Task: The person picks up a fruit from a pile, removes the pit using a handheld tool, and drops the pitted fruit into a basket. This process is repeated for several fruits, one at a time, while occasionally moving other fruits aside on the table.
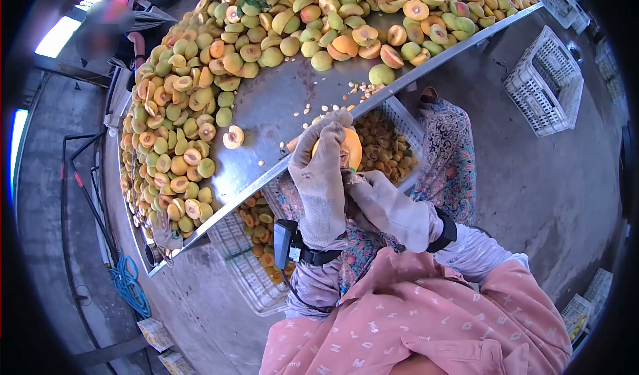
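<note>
Two gloved hands meet at one orange fruit (351, 147), held just above the near edge of the metal table (279, 108). Left hand (321, 178): fingers curled up and over the fruit, gripping it from the left, wrist below, a dark band at the cuff. Right hand (389, 205): closed close against the fruit's lower right side, fingertips touching it; a small green bit shows there, too small to identify. The two hands are pressed together around the fruit.

Surroundings: heap of fruit (200, 102) runs along the left and far sides of the table, green-yellow whole ones mixed with orange cut halves; far too many to count. One cut half (233, 136) lies alone on bare metal, apart from the heap. Small pale pits (363, 90) scattered on the metal near the edge. Below the table edge, a white crate (389, 142) holding brownish pieces sits directly behind the hands; a second crate (256, 242) with orange pieces lies to the left, under the table. Empty white crates (546, 82) on the floor, far right. A blue hose (130, 285) is coiled on the floor at left. Another person (110, 32) stands at the far left corner.
</note>
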Tool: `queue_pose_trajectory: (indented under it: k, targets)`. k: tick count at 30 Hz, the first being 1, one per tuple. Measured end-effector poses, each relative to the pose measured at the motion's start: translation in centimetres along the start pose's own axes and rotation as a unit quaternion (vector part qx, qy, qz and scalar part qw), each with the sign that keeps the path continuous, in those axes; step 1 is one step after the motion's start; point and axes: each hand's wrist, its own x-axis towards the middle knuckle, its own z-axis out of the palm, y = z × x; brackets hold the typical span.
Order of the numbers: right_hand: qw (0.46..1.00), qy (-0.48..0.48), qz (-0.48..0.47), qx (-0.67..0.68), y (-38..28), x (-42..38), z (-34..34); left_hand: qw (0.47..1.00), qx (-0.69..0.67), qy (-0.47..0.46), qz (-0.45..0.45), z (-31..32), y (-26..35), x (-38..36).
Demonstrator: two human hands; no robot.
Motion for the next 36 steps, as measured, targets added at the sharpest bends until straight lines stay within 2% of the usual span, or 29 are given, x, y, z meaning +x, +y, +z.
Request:
queue_pose_trajectory:
  k: [1, 2, 3, 4, 5, 6, 8, 9, 10, 12, 13, 15, 16, 18, 19, 21, 26, 28, 29, 31, 34, 36]
  targets:
    - [0.995, -0.037, 0.056, 0.078, -0.7, -0.3, 0.0, 1.000, 0.010, 0.002, 0.026, 0.1, -0.3, 0.0]
    - [0.995, -0.037, 0.054, 0.080, -1.0, -0.6, -0.4, 0.998, 0.020, 0.004, 0.051, 0.2, -0.6, 0.1]
    - [0.994, -0.095, 0.001, 0.049, -1.1, -1.0, -1.1, 0.998, 0.021, 0.004, 0.051, 0.1, -0.7, 0.4]
    - [0.987, -0.154, -0.051, 0.017, -1.4, -1.3, -1.3, 0.997, -0.025, -0.038, 0.055, -0.1, -0.8, 0.8]
    - [0.983, -0.126, 0.084, 0.101, -2.0, -1.2, -0.8, 0.993, -0.071, -0.080, 0.059, -0.3, -0.8, 1.0]
    - [0.983, -0.129, 0.084, 0.099, -2.4, -1.5, -0.7, 0.993, -0.070, -0.078, 0.061, -0.5, -0.8, 1.1]
    - [0.970, -0.148, 0.131, 0.144, -2.9, -1.9, -0.7, 0.976, -0.173, -0.136, -0.006, -0.6, -0.8, 1.3]
    - [0.974, -0.139, 0.123, 0.132, -2.5, -1.8, -0.8, 0.987, -0.099, -0.123, -0.018, -0.5, -1.2, 1.6]
    - [0.974, -0.139, 0.125, 0.132, -2.3, -1.7, -1.1, 0.987, -0.100, -0.121, -0.020, -0.5, -1.3, 1.5]
    - [0.924, -0.195, 0.216, 0.247, -2.3, -1.5, -1.7, 0.990, -0.071, -0.092, -0.081, -0.5, -1.4, 1.3]
    - [0.923, -0.197, 0.219, 0.248, -1.8, -1.2, -1.9, 0.990, -0.070, -0.089, -0.083, -0.6, -1.7, 1.2]
    - [0.872, -0.270, 0.259, 0.316, -0.9, -0.3, -2.2, 0.996, 0.045, -0.082, 0.014, -0.8, -2.6, 1.5]
    - [0.872, -0.271, 0.260, 0.315, -1.1, -0.3, -2.2, 0.996, 0.045, -0.080, 0.015, -1.1, -2.8, 1.6]
    - [0.871, -0.277, 0.260, 0.312, -1.3, -0.5, -2.1, 0.985, 0.031, -0.156, 0.071, -1.7, -3.0, 1.9]
    - [0.870, -0.278, 0.261, 0.312, -1.3, -0.5, -2.2, 0.985, 0.032, -0.155, 0.071, -1.5, -2.5, 1.8]
    - [0.858, -0.296, 0.233, 0.349, -1.1, -0.5, -2.4, 0.971, -0.145, -0.165, -0.093, -1.0, -1.2, 1.4]
    - [0.819, -0.328, 0.244, 0.402, 0.2, -0.1, -2.6, 0.988, -0.027, -0.143, -0.045, -1.1, -3.2, 1.5]
    - [0.810, -0.344, 0.235, 0.412, 0.5, 0.2, -2.4, 0.973, -0.125, -0.173, -0.091, -1.3, -2.6, 1.5]
    - [0.807, -0.353, 0.220, 0.418, 0.8, 0.4, -2.3, 0.973, -0.124, -0.173, -0.089, -1.1, -2.2, 1.2]
    - [0.803, -0.362, 0.209, 0.425, 1.4, 0.8, -2.2, 0.967, -0.186, -0.121, -0.128, -0.5, -1.9, 0.3]
    - [0.778, -0.364, 0.210, 0.467, 1.7, 1.3, -2.3, 0.953, -0.235, -0.095, -0.168, -0.6, -2.4, 0.4]
    - [0.759, -0.371, 0.226, 0.485, 1.9, 1.5, -2.2, 0.957, -0.233, -0.081, -0.154, -1.0, -3.3, 0.6]
